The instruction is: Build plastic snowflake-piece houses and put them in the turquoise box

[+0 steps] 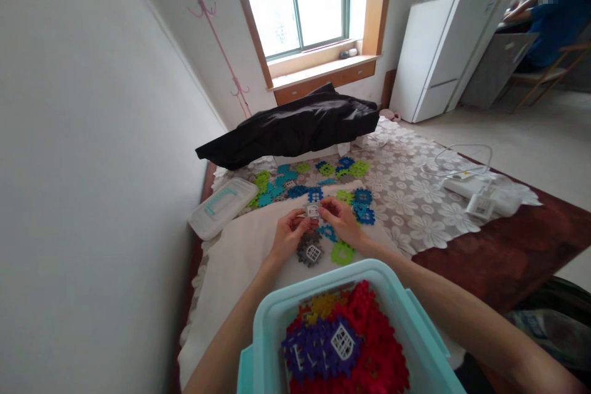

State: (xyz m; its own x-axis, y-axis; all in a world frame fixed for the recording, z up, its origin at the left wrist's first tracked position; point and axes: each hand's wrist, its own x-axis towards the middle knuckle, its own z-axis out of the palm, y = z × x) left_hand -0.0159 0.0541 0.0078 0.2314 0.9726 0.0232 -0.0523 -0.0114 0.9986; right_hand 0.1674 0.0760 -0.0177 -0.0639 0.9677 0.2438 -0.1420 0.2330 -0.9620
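Note:
Between both hands, over the cloth-covered table, is a grey interlocking block with a white window insert (pixel 313 211). My left hand (pixel 292 233) grips it from the left and my right hand (pixel 340 220) pinches its right side. Just below lies a grey piece with a white lattice insert (pixel 310 252), beside a lime green piece (pixel 342 253). Blue pieces (pixel 363 204) lie right of my right hand, and a blue one (pixel 315 194) sits just beyond the fingers. Farther back are several teal pieces (pixel 282 181).
A light turquoise tub (pixel 272 314) of red, purple and yellow pieces stands nearest me. Its clear lid (pixel 223 208) lies left. Black fabric (pixel 295 124) drapes over something at the back. A white device with cables (pixel 466 183) lies right. A person in blue (pixel 561 21) sits far right.

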